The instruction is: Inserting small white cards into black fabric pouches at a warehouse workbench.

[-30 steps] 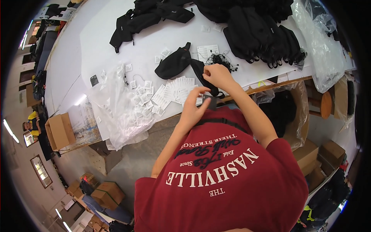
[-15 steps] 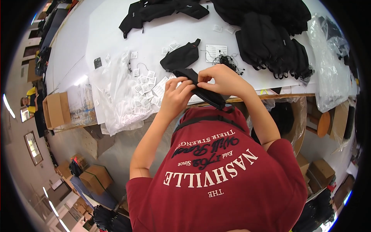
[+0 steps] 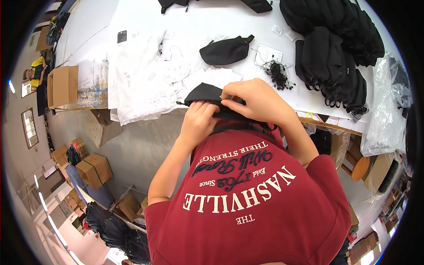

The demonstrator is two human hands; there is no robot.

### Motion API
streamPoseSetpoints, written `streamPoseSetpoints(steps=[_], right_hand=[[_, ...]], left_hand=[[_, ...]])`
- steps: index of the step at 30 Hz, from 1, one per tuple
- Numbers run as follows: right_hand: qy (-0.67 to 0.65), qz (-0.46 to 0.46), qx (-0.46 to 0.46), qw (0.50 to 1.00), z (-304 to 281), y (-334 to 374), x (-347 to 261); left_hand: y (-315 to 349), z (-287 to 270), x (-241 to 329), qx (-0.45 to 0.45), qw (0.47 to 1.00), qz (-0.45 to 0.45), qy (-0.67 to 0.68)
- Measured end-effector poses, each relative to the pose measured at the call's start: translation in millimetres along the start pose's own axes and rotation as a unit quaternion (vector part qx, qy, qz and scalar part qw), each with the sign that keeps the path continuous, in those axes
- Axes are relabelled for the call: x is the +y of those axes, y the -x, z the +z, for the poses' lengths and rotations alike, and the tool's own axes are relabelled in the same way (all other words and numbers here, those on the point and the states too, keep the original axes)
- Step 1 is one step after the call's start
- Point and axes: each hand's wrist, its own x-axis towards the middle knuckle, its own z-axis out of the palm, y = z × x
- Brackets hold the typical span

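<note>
A black waist bag (image 3: 204, 92) is held at the table's near edge, close against my body. My left hand (image 3: 199, 119) has its fingers curled over the bag's near side. From the right, my right hand (image 3: 257, 100) pinches the bag's upper edge between thumb and forefinger; any small part in that pinch is too small to make out. Just beyond lies a second black waist bag (image 3: 225, 51), flat on the white table (image 3: 145, 15). To its right are a printed sheet (image 3: 268, 54) and a tangle of black tag strings (image 3: 278, 74).
White paper labels (image 3: 174, 84) and a clear plastic bag (image 3: 137, 84) lie to the left. Stacked black bags (image 3: 324, 57) fill the table's right side, with plastic wrapping (image 3: 383, 108) beyond. An open carton (image 3: 63, 87) stands at the left edge. A person in yellow (image 3: 39, 70) is far left.
The held bag has turned and come nearer my body, its wider panel now showing. My left hand has moved slightly down, my right slightly right. The view has shifted.
</note>
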Motion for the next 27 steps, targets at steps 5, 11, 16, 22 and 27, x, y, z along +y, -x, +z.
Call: streamPoseSetpoints(steps=[5, 11, 16, 22, 27], right_hand=[[-0.009, 0.011, -0.016, 1.0, 4.7, 2.3, 1.5], [-0.025, 0.016, -0.009, 1.0, 6.6, 4.5, 3.6], [-0.03, 0.014, -0.021, 0.999, 6.4, 4.7, 2.5], [-0.031, -0.002, -0.02, 0.999, 11.9, 4.5, 3.1], [0.002, -0.018, 0.009, 1.0, 16.2, 2.8, 3.1]], left_hand=[[1.9, -4.4, 7.1, -0.018, 1.0, -0.016, -0.008], [-1.7, -2.0, 9.8, 0.005, 1.0, 0.002, 0.0], [-1.6, -2.0, 13.5, 0.02, 1.0, -0.009, 0.012], [2.8, -0.2, 13.6, 0.03, 0.999, -0.021, -0.005], [6.0, -0.6, 16.3, 0.015, 1.0, -0.02, -0.009]])
